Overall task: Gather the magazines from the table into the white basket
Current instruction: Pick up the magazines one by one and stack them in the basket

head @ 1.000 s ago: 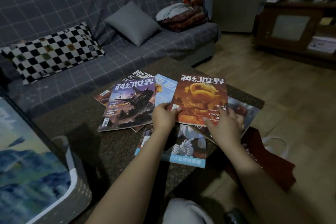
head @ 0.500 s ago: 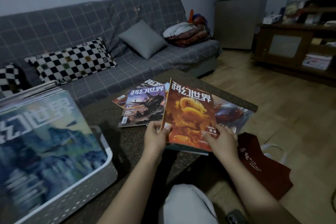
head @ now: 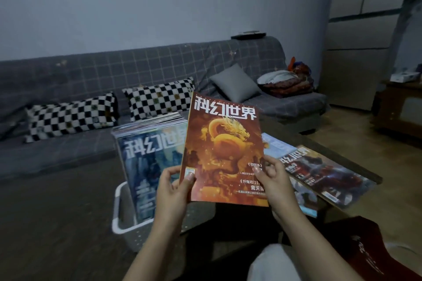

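I hold an orange magazine [head: 222, 150] with a golden dragon on its cover upright in the air. My left hand [head: 173, 191] grips its lower left corner and my right hand [head: 274, 180] grips its lower right edge. Behind it and to the left stands the white basket [head: 127, 230] with a stack of magazines upright in it; the front one has a blue cover [head: 146, 166]. More magazines [head: 319, 173] lie on the dark table [head: 356, 166] at the right, partly hidden by my right hand.
A grey checked sofa [head: 68, 150] runs along the back with two chequered cushions [head: 73, 116], a grey cushion [head: 235, 83] and folded blankets [head: 285, 82]. A dark red bag [head: 376, 251] lies at the lower right. A wooden cabinet [head: 399, 107] stands at the far right.
Both hands lifted the orange magazine off the table and swung it left, upright, in front of the basket. The view turned left and upward.
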A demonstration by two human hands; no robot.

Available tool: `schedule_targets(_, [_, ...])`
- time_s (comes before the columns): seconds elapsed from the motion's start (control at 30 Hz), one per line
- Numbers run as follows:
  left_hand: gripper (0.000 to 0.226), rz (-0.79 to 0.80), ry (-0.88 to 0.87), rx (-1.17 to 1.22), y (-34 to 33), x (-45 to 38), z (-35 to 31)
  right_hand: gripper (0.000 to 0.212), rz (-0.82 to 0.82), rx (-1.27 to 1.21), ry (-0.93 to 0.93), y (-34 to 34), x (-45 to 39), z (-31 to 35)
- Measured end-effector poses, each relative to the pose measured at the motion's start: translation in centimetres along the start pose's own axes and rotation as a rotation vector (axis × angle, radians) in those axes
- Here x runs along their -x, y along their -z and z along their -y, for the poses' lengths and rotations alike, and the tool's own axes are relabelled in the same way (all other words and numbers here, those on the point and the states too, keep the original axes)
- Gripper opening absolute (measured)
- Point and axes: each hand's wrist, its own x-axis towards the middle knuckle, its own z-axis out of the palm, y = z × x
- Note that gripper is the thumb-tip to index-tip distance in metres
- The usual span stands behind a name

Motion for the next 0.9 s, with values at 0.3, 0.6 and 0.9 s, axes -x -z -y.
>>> schedule_targets(0.3, [0.033,-0.028,-0.015,-0.071,8.9,-1.5,-3.0,0.034,0.235,-0.009,0.008,-8.7,-1.0,0.8])
schedule_targets(0.6, [0.039,-0.434,-0.167,-0.454,11.0,-3.3,0.2,0.032,0.256,0.2,0.06,-13.0,-2.4,-1.4])
schedule_targets(0.9, [0.035,-0.455,-0.153,-0.717,11.5,-2.8,3.2,0.022,0.033,0.479,0.152,-13.5,-2.3,-4.7])
